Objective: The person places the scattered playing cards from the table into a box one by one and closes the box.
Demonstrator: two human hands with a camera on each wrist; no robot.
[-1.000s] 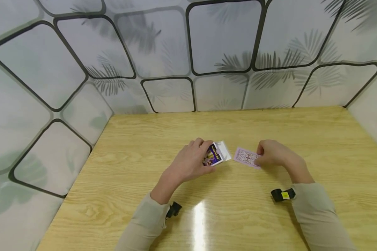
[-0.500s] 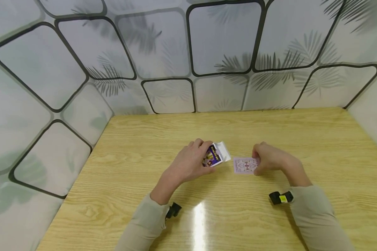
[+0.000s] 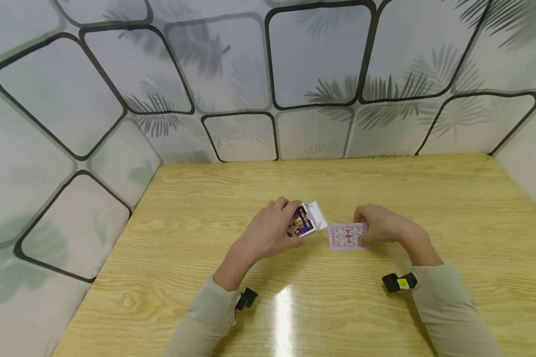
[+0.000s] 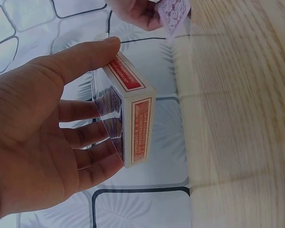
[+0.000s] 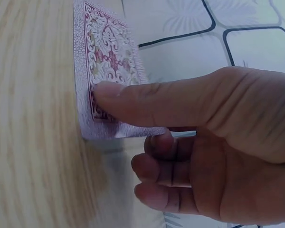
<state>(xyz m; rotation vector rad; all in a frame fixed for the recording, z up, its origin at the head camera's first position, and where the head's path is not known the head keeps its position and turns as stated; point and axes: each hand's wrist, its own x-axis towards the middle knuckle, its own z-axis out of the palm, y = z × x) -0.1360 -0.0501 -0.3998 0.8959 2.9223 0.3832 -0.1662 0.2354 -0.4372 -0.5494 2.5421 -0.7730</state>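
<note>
My left hand grips a playing card box between thumb and fingers, above the table. Its front is purple with a picture, and a white flap stands open on the right end. In the left wrist view the box shows white edges with red printed panels. My right hand pinches a playing card by its right end, thumb on the patterned pink back. The card's left end lies close to the box's open end; from the head view I cannot tell whether they touch. The card's face is hidden.
A wooden table spreads beneath both hands. Patterned cloth rises behind its far edge and at the sides. Small black cameras are strapped at both sleeves.
The right hand has brought the card left and slightly nearer to me, turning it from slanted to almost level, with its left end closer to the box. My left hand has stayed nearly still.
</note>
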